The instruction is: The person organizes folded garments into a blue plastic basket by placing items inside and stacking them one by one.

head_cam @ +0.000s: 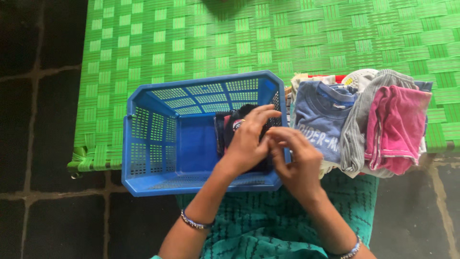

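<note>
A blue plastic basket point(153, 139) with perforated walls sits on a green woven cot point(230, 43). Inside it, against the right wall, stands a dark folded garment point(229, 125) with a bit of red. My left hand point(248, 141) rests on that garment, fingers spread over its top. My right hand point(296, 160) is at the basket's right rim, fingertips touching the left hand and the garment's edge. Whether the right hand grips the cloth is hidden by the left hand.
A pile of clothes lies right of the basket: a blue-grey printed shirt point(322, 120), a grey striped piece point(357, 129) and a pink cloth point(397, 127). Dark floor tiles point(33, 120) surround the cot. My green patterned dress point(268, 225) fills the bottom.
</note>
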